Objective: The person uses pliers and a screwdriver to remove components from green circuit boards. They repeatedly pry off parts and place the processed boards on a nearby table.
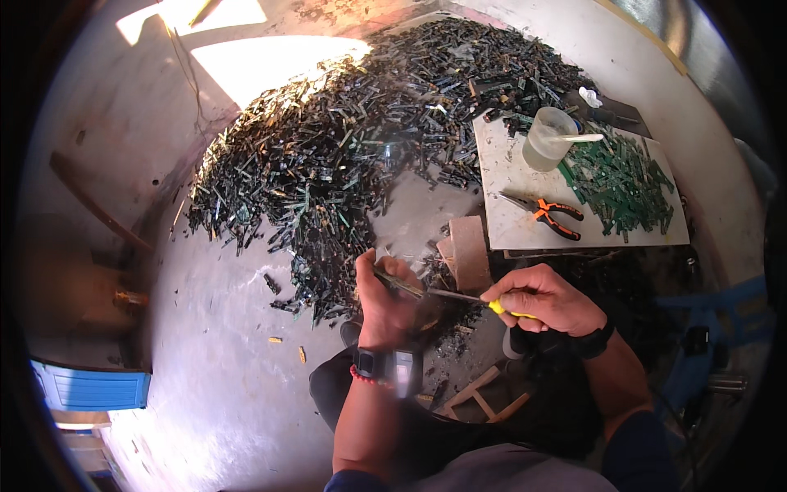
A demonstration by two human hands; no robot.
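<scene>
My left hand (pixel 384 299) is closed around a narrow, dark circuit-board strip (pixel 399 283), which slants down to the right out of its fingers. In my right hand (pixel 551 302) is a screwdriver (pixel 496 306) with a yellow handle. Its thin metal shaft points left, and the tip meets or nearly meets the right end of the strip; which one I cannot tell. Both hands are held above my lap. Just beyond the shaft stands a reddish-brown brick (pixel 469 254).
A huge heap of dark strips (pixel 328 180) covers the floor ahead. At right, a white board (pixel 508 164) carries orange-and-black pliers (pixel 545 215), a cloudy plastic cup (pixel 545 143) and a pile of green circuit boards (pixel 623 184). A wooden frame (pixel 484 398) lies near my legs; a blue plastic stool (pixel 90 385) stands far left.
</scene>
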